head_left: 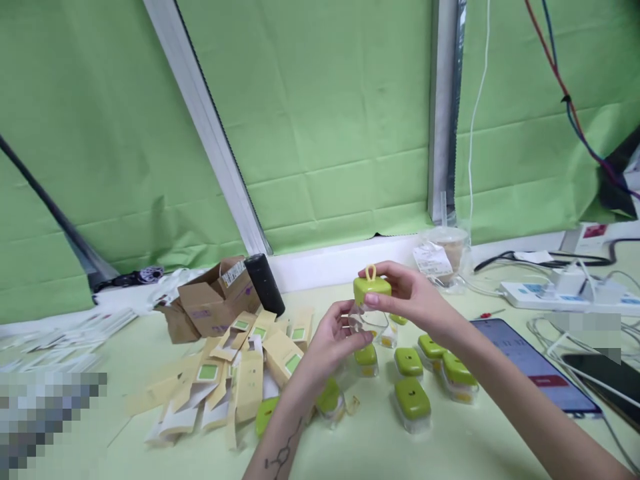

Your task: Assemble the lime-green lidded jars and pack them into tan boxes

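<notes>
My right hand (403,287) grips a green lid (373,287) with a pale yellow loop on top. Below it, my left hand (340,333) is closed around a small clear container (369,321). The lid sits right over the container's mouth; whether the two touch I cannot tell. On the table under my hands stand several small clear containers with green lids, such as one at the front (413,400) and one to the right (459,373). A small yellowish piece (353,405) lies near my left forearm.
Opened cream boxes (249,383) are heaped at left, before a torn cardboard box (213,300) and a black cylinder (265,283). A tablet-like screen (530,363), a dark phone (607,377), cables and a power strip (520,293) lie right. A bagged cup (447,253) stands behind.
</notes>
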A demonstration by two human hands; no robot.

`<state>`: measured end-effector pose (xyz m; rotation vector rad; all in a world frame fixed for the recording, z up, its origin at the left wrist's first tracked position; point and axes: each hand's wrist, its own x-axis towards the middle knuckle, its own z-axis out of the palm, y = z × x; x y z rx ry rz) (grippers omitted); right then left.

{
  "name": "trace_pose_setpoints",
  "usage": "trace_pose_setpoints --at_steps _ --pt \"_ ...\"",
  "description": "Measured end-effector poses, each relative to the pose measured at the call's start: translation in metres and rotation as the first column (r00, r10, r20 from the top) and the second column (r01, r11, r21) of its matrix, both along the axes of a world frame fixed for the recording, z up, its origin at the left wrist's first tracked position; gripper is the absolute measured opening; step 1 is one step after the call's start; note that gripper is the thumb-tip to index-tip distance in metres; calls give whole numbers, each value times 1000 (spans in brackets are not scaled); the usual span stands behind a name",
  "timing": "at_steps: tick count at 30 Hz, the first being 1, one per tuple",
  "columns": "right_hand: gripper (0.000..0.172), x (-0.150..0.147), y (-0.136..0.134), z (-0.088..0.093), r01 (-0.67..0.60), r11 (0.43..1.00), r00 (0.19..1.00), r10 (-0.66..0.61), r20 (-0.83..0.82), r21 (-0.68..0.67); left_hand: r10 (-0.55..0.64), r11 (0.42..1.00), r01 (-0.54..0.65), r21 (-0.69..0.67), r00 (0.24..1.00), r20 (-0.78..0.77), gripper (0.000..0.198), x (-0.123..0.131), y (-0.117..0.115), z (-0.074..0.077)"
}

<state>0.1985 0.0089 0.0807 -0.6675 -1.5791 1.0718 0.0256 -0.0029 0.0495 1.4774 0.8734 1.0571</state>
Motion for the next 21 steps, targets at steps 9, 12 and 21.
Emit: trace_pose_setpoints --at_steps 9,12,21 --pt "33 2 3 -2 146 982 979 -161 128 117 -7 1000 2 22 975 223 36 13 6 -3" --pt "34 0 4 -3 145 982 972 -164 171 118 -18 999 11 32 972 235 37 11 6 -2" --pt "28 5 1 -3 76 972 915 -157 372 223 -75 996 59 74 967 244 36 3 7 4"
